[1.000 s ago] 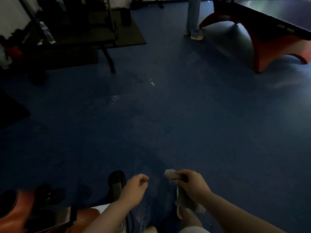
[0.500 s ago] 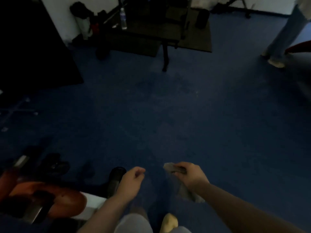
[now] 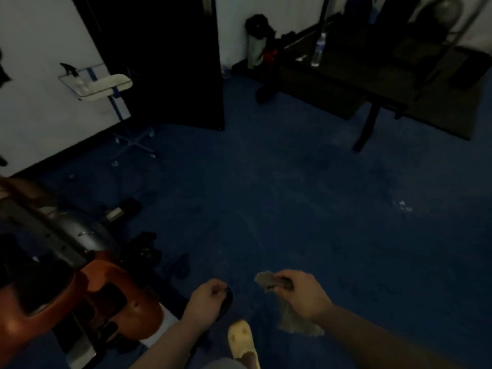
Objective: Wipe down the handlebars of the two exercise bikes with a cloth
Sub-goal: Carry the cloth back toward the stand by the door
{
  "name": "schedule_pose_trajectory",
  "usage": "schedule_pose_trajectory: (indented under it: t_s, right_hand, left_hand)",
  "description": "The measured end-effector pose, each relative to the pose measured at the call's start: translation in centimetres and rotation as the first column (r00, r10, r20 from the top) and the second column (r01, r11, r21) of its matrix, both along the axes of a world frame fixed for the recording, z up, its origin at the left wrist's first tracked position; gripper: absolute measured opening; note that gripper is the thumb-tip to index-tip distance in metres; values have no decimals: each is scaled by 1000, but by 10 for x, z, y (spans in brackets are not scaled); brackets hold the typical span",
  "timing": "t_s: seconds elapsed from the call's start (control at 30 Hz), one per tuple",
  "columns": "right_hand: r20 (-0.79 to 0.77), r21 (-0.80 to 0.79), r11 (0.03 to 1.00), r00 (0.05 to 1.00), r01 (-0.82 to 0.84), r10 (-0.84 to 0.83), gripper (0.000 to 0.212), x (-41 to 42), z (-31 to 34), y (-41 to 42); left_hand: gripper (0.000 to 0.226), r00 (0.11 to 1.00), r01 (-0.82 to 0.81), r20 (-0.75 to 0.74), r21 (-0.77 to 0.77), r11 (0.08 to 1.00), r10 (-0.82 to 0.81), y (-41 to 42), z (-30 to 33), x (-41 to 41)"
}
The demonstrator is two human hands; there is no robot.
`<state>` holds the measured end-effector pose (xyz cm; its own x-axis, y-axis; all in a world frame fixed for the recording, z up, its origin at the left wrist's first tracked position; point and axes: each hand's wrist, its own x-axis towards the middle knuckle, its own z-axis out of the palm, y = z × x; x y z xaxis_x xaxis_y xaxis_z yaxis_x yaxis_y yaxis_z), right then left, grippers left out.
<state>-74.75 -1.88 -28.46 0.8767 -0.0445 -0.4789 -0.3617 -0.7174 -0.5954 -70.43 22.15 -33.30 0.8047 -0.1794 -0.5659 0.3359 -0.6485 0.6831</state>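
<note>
Low in my view, over dark blue floor [image 3: 306,198], my right hand [image 3: 303,296] grips a grey cloth [image 3: 295,320], thumb and fingers curled round its bunched top while the rest hangs loose below the palm. My left hand [image 3: 206,302] sits just beside it, fingers curled in loosely and holding nothing that I can make out. A pale yellow slipper [image 3: 242,339] on my foot points ahead between the two forearms.

To my left stands an exercise bike [image 3: 87,286], orange shell and grey frame, close against my left arm. Its handlebars are not in the picture, and I can see no second bike at all.

I judge this a walking step, cloth in hand and no bar under it, with no wiping going on. Which bars have been cleaned I cannot tell. The next move calls for turning towards a bike, finding the handlebar, then folding the cloth round the grip with the right hand; the left may steady the bar.

Farther off, a small wheeled stand [image 3: 117,107] with a pale towel stands by the white wall. Beyond it are a dark door panel [image 3: 170,62], a black table [image 3: 354,78] and a water bottle [image 3: 319,50] upright on it.
</note>
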Motion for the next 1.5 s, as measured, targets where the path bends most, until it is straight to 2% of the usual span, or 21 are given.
schedule_pose_trajectory:
  t_s: [0.17, 0.4, 0.57, 0.7, 0.87, 1.0, 1.2, 1.33, 1.5]
  right_hand:
    - [45, 12, 1000, 999, -13, 12, 25, 74, 8, -11]
    - [16, 84, 996, 1000, -27, 26, 22, 155, 0, -23]
    - [-14, 104, 978, 983, -180, 182, 20, 250, -5, -49]
    - [29, 86, 959, 963, -271, 269, 20, 341, 10, -75]
    - [55, 60, 932, 933, -359, 356, 18, 432, 21, -89]
    - [37, 99, 909, 915, -404, 402, 19, 475, 20, -64]
    - [42, 156, 837, 850, -525, 525, 21, 523, 15, 4]
    - [66, 158, 816, 831, -556, 553, 21, 570, 14, 42]
    - [31, 111, 833, 839, -542, 543, 21, 642, 18, 76]
  left_hand:
    - [15, 999, 21, 43, -30, 999, -20, -19, 9, 61]
    - [15, 995, -91, 43, -49, 995, 93, -31, 15, 130]
    - [19, 966, -258, 11, -36, 966, 258, -46, 11, 187]
    - [18, 953, -300, 52, 7, 954, 299, -68, 20, 241]
    - [15, 881, -452, 119, -68, 889, 457, -94, 38, 303]
    - [17, 843, -512, 128, -103, 852, 522, -95, 47, 336]
    - [18, 785, -603, 123, -76, 794, 607, -55, 36, 381]
    - [17, 800, -595, 100, 2, 804, 592, -19, 22, 421]
    - [20, 797, -594, 109, -36, 804, 594, 31, 27, 478]
